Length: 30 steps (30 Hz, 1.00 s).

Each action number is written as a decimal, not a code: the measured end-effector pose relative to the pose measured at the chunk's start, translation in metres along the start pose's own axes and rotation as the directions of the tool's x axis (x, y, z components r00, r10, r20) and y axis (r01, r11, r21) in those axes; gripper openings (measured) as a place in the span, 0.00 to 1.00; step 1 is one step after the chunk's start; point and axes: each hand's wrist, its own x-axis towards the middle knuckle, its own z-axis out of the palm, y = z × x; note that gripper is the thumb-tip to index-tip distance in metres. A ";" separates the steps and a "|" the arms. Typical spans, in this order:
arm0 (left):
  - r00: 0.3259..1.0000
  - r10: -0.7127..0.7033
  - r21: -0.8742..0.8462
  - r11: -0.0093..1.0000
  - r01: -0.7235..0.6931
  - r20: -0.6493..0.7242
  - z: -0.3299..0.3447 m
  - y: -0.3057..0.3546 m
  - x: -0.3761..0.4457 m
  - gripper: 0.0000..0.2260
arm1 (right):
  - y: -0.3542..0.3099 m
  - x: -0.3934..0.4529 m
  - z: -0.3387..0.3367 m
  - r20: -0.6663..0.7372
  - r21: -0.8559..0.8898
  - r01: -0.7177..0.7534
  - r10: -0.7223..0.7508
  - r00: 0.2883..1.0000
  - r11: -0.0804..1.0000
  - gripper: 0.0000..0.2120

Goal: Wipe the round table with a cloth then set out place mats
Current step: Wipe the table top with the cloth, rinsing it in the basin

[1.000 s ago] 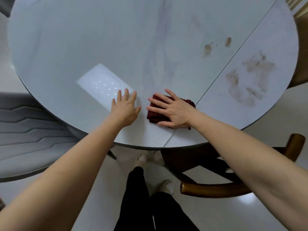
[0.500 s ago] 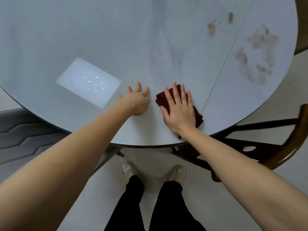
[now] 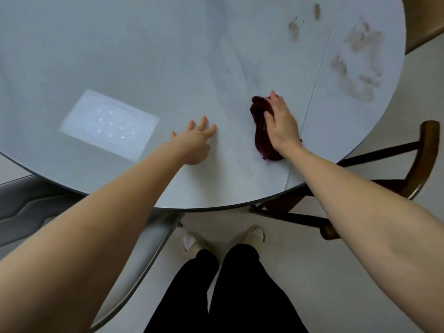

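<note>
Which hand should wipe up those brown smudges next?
Probably the right hand: it already presses the dark red cloth, and the brown smudges lie on its side. The left hand rests bare on the table, farther away.

The right hand [image 3: 280, 123] is pushing the red cloth [image 3: 260, 126] farther up the table [image 3: 144, 56], toward the brown stains [image 3: 355, 66].

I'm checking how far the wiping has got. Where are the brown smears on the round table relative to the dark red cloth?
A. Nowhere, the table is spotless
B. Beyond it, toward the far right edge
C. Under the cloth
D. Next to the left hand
B: the brown smears lie past the seam on the table, apart from the dark red cloth under the right hand.
</note>
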 end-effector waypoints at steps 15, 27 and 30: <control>0.997 -0.032 0.041 0.999 0.035 -0.071 -0.001 0.008 0.001 0.26 | 0.017 -0.069 0.003 0.132 -0.432 0.261 -0.226 0.965 0.863 0.26; 0.965 -0.203 -0.260 0.953 0.155 -0.167 -0.031 0.046 0.001 0.18 | 0.025 -0.020 -0.064 0.219 0.826 -0.420 0.471 0.855 0.377 0.14; 0.976 -0.189 -0.776 0.630 0.035 -0.110 -0.043 0.093 0.002 0.20 | 0.026 -0.023 -0.093 0.594 0.802 -0.581 0.283 0.753 -0.136 0.16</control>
